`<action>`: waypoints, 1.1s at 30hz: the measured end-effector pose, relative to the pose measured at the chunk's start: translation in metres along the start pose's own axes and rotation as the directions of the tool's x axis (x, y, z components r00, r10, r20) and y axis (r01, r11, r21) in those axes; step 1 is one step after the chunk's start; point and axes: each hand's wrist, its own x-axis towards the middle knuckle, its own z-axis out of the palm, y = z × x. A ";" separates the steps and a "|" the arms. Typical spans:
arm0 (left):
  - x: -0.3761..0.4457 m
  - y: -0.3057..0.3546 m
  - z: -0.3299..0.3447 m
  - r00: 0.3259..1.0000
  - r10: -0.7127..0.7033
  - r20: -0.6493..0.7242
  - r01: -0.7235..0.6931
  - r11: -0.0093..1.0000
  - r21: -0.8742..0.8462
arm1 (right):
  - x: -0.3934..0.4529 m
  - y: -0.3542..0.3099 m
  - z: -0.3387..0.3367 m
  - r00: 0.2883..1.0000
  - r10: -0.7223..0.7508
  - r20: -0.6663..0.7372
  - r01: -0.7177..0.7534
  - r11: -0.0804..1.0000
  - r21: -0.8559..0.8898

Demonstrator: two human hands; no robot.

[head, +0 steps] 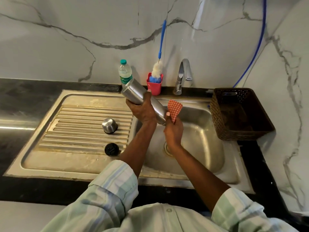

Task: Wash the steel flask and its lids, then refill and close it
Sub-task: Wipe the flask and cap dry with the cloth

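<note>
Left hand [142, 111] grips the tilted steel flask [133, 92] over the sink [209, 131]; right hand [173, 131] pinches a checked cloth [174, 108] against its near end. Both lids sit left on the drainboard [75, 131].

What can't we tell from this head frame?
- Flask mouth: the end by the right hand is hidden behind hand and checked cloth.
- Flask middle: covered by the left hand.
- Drain: partly behind the right wrist.
- Water bottle label: too small to read.

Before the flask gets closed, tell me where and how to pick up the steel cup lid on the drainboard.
Grip the steel cup lid around its round side wall, coming from straight above. It stands upside down on the ribbed drainboard, dome up, apart from the black stopper.
</note>
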 end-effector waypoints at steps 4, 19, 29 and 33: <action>0.006 0.006 0.005 0.973 -0.205 -0.105 0.185 0.967 -0.172 | -0.017 0.025 0.002 0.913 -0.375 0.163 0.403 0.892 -0.204; 0.008 0.008 -0.016 0.919 -0.389 0.062 0.392 0.888 -0.242 | 0.047 -0.040 -0.038 0.491 0.536 0.686 -0.776 0.628 0.065; -0.001 0.003 -0.018 0.996 -0.083 -0.017 0.078 0.973 -0.216 | 0.044 -0.019 -0.023 0.624 0.591 0.512 -0.755 0.625 0.199; 0.002 -0.003 -0.020 0.999 0.049 0.020 -0.047 0.997 -0.065 | 0.042 -0.015 -0.017 0.706 0.605 0.368 -0.688 0.710 0.151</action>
